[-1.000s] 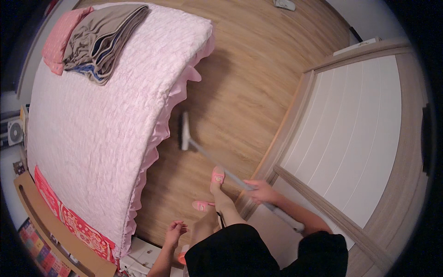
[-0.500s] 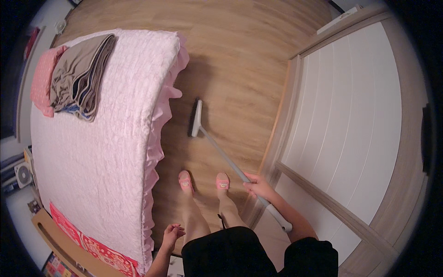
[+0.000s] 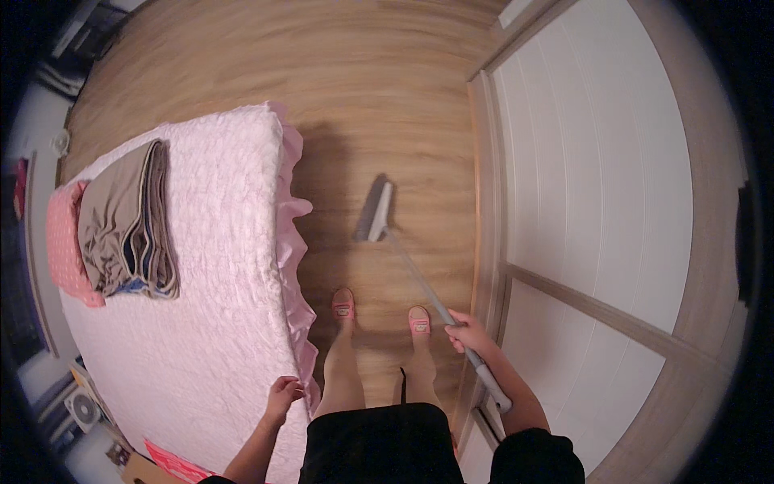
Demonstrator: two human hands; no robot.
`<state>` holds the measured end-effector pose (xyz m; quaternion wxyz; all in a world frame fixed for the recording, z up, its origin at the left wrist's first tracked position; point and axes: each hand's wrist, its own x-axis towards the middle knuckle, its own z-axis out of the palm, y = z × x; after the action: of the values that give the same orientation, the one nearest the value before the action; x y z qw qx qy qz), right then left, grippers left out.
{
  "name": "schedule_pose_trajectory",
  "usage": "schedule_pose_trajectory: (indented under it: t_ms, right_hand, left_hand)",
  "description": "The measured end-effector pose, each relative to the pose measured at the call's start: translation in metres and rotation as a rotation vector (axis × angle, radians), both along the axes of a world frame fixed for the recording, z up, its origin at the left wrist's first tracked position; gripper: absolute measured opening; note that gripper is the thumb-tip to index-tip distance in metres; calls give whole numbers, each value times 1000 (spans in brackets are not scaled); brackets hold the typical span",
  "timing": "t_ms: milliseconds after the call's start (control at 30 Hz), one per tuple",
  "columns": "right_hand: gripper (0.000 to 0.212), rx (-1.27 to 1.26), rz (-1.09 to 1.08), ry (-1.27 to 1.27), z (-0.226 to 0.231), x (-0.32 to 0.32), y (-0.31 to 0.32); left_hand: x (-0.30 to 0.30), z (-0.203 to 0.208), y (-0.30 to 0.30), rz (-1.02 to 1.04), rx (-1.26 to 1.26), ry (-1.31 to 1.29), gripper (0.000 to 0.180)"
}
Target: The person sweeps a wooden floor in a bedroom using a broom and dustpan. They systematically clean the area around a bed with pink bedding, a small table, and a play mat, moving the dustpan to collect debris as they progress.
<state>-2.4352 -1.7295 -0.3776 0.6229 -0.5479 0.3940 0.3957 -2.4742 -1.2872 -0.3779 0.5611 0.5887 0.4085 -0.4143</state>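
Note:
My right hand [image 3: 470,334] is wrapped round the grey handle of a broom [image 3: 421,278]. The handle slants away to the left from my right forearm, its pale end lying along that arm. At the far end, the broom head [image 3: 384,211], light plastic with dark bristles, rests on the wooden floor between bed and wardrobe, a little blurred. My left hand [image 3: 284,397] hangs beside the bed's edge, loosely bent and holding nothing. Nearest to it is the pink quilted bedspread [image 3: 211,323] with its ruffled side.
The bed fills the left side, with folded brown bedding [image 3: 125,222] and a pink polka-dot pillow [image 3: 68,242] on it. On the right stands a wardrobe with white sliding doors [image 3: 588,153]. My feet wear pink slippers [image 3: 343,306]. A small fan [image 3: 83,409] is beyond the bed.
The broom head has swung to the right, away from the bed. My left hand has moved up and left, to the bed's edge. The whole view has shifted, with the bed now lower.

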Motion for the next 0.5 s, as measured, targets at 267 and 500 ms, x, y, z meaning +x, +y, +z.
schedule_pose_trajectory:
  t_ms: [267, 500]
  right_hand:
    - [49, -49, 65, -52, 35, -36, 76]
    - [47, -325, 184, 50, 23, -82, 61]
  left_hand:
    - [42, -10, 21, -190, 2, 28, 19]
    - [57, -1, -9, -348, -102, 14, 18]
